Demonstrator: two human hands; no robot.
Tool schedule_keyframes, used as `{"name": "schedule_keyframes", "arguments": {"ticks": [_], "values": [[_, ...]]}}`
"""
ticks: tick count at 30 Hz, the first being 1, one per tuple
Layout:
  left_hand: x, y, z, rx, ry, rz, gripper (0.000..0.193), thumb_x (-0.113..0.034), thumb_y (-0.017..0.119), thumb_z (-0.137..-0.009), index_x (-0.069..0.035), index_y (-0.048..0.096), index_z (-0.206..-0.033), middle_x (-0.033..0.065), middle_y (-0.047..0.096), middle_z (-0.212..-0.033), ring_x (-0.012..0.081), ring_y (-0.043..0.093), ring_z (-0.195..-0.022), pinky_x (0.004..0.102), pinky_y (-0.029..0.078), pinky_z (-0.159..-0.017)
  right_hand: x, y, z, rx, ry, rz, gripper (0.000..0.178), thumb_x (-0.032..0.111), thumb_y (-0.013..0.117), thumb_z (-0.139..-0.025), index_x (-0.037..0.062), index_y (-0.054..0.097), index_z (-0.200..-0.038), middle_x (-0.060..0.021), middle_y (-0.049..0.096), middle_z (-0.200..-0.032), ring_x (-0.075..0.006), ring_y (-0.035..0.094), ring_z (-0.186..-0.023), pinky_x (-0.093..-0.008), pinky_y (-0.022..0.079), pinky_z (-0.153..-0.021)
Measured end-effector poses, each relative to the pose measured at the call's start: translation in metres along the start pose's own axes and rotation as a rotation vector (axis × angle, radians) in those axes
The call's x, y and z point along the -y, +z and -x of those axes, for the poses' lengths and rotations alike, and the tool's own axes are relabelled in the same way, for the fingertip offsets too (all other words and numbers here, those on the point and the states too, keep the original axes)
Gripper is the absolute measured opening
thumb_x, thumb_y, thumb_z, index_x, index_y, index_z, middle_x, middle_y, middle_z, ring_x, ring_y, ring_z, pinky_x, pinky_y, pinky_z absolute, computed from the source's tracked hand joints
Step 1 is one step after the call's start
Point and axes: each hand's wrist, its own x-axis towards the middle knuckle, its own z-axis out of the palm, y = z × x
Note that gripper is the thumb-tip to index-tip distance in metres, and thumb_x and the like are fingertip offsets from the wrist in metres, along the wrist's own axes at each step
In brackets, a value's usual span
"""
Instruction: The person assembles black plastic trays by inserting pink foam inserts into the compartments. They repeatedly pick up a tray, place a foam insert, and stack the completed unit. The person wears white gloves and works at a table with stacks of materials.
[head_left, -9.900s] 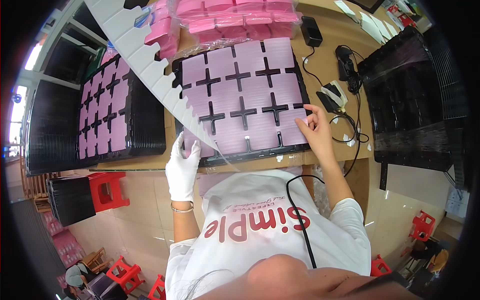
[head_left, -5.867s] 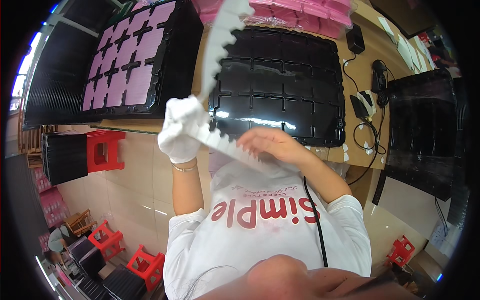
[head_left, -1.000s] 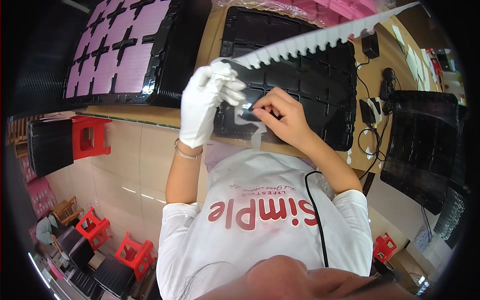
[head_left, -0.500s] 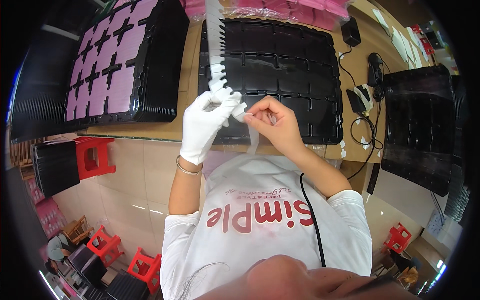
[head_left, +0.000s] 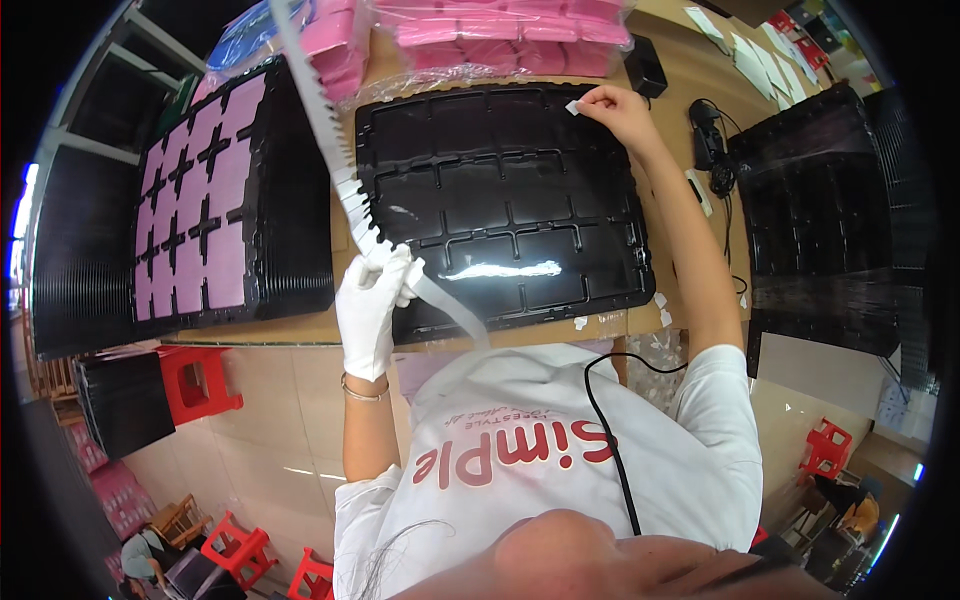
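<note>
My R hand: pinching sm. wht sticker at tips, over blk plastic tray; L hand: clamping wht toothed strip.

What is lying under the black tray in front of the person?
Around the black tray, a brown work surface shows, so it seems to rest there. The underside and whatever lies directly beneath are covered and cannot be seen.

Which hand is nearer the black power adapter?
Right: the right hand is just short of the power adapter, slightly left; the gloved left hand is far off, by the near-left corner of the black tray.
</note>
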Motion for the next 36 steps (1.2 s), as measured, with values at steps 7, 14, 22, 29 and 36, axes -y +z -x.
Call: {"name": "schedule_keyframes", "arguments": {"ticks": [7,14,22,29,36], "values": [[0.005,-0.003,0.002,0.052,-0.031,-0.010,0.014,-0.011,0.065,-0.092,0.000,0.065,-0.101,0.0048,0.069,-0.088,0.0074,0.065,-0.074,0.0179,0.042,-0.057,-0.022,0.004,-0.033,-0.018,0.092,0.498,0.019,0.026,0.078,-0.071,0.0102,0.069,-0.077,0.0022,0.061,-0.065,-0.0096,0.056,-0.058,-0.0267,0.043,-0.057],[0.006,-0.003,0.000,0.030,-0.025,-0.035,0.015,-0.010,0.066,-0.090,0.000,0.065,-0.101,0.0063,0.069,-0.089,0.0054,0.058,-0.063,0.0178,0.042,-0.057,-0.026,0.009,-0.031,-0.090,0.069,0.480,0.021,0.025,0.078,-0.072,0.0070,0.069,-0.077,-0.0015,0.063,-0.066,-0.0127,0.058,-0.059,-0.0295,0.044,-0.056],[0.000,0.002,0.006,-0.007,-0.027,0.027,0.015,-0.010,0.068,-0.089,0.000,0.066,-0.101,0.0053,0.069,-0.087,0.0039,0.056,-0.065,0.0173,0.039,-0.055,0.000,0.014,0.024,0.120,0.061,-0.317,0.013,0.016,0.067,-0.085,0.0049,0.061,-0.083,0.0005,0.056,-0.072,-0.0064,0.047,-0.062,-0.0204,0.037,-0.056],[0.000,0.029,0.018,0.071,-0.082,0.089,0.015,-0.014,0.070,-0.089,-0.002,0.067,-0.097,0.0016,0.065,-0.081,0.0038,0.054,-0.063,0.0179,0.038,-0.055,0.075,0.085,0.148,0.290,0.442,-1.142,0.027,0.021,0.051,-0.094,-0.0037,0.061,-0.099,-0.0132,0.063,-0.086,-0.0148,0.057,-0.072,-0.0238,0.045,-0.059],[0.010,0.041,0.026,0.142,-0.071,0.096,0.017,-0.015,0.070,-0.089,-0.001,0.065,-0.099,0.0060,0.068,-0.090,0.0074,0.061,-0.068,0.0202,0.048,-0.060,0.110,0.124,0.194,0.160,0.062,-0.432,0.012,0.009,0.073,-0.083,0.0043,0.068,-0.092,0.0024,0.060,-0.078,-0.0042,0.050,-0.068,-0.0209,0.040,-0.060]]}}
